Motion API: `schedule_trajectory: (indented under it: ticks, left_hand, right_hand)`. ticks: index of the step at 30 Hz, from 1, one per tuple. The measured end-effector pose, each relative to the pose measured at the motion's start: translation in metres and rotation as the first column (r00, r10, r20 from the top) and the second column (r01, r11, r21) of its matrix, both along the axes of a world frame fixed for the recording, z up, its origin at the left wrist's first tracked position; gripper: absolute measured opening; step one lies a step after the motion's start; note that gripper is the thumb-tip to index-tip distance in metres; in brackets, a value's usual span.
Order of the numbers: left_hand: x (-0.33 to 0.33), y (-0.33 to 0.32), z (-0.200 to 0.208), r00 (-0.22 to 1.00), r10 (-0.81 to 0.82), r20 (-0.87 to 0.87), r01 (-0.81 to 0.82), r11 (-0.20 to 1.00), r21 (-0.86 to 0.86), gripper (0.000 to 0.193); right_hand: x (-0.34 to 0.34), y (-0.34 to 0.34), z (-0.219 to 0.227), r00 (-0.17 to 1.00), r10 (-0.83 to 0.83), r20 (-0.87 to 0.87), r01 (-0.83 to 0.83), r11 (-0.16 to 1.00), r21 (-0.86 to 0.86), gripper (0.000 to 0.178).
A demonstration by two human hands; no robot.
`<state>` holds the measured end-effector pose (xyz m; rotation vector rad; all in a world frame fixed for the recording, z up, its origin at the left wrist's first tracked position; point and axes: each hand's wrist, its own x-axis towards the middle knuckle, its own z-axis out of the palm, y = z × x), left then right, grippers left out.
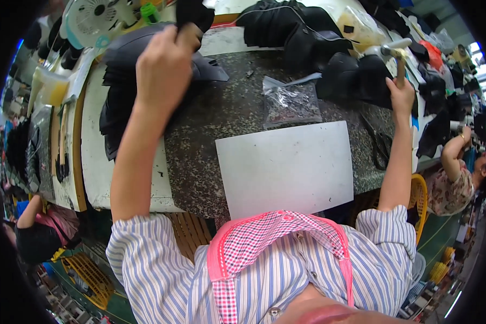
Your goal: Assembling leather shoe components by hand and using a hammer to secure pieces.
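At left are a white fan (95,19) and yellow basket (103,285).

The stacked pieces (119,100) are black, as are the scissors (382,146), while the hammer (400,70) has a light brown handle. The slab (194,156) is dark with pale speckles, the sheet (286,167) white with small dark flecks. Pink edges the checked apron (254,243), blue and white stripe the shirt (151,264), and the fan (94,19) is white with pale blue.
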<state>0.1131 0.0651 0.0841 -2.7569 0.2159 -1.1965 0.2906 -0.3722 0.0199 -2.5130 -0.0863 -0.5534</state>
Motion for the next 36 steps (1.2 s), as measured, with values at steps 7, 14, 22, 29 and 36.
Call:
schedule_trajectory:
  ticks: [7, 14, 22, 29, 36]
  left_hand:
    - [-0.059, -0.114, -0.092, 0.961, -0.048, -0.271, 0.031, 0.997, -0.066, 0.009]
    - [-0.072, -0.105, -0.077, 0.916, -0.35, -0.195, 0.197, 0.818, -0.54, 0.016]
    - [-0.107, -0.067, -0.011, 0.923, -0.382, -0.035, 0.15, 0.444, -0.883, 0.011]
    - [-0.157, -0.072, -0.072, 0.86, -0.276, -0.428, 0.092, 0.911, -0.402, 0.013]
    - [-0.148, -0.118, -0.072, 0.945, -0.256, -0.206, 0.201, 0.946, -0.253, 0.012]
  right_hand:
    - [-0.044, 0.042, 0.017, 0.996, 0.054, 0.074, -0.063, 0.99, 0.124, 0.027]
    - [-0.139, 0.087, 0.027, 0.763, 0.636, -0.118, -0.458, 0.66, 0.595, 0.019]
    - [-0.129, 0.173, -0.001, 0.733, 0.611, -0.298, -0.631, 0.775, 0.038, 0.052]
    - [-0.144, 0.201, -0.008, 0.716, 0.63, -0.301, -0.676, 0.733, -0.075, 0.044]
    - [-0.188, 0.146, 0.048, 0.649, 0.755, -0.094, -0.73, 0.653, 0.2, 0.015]
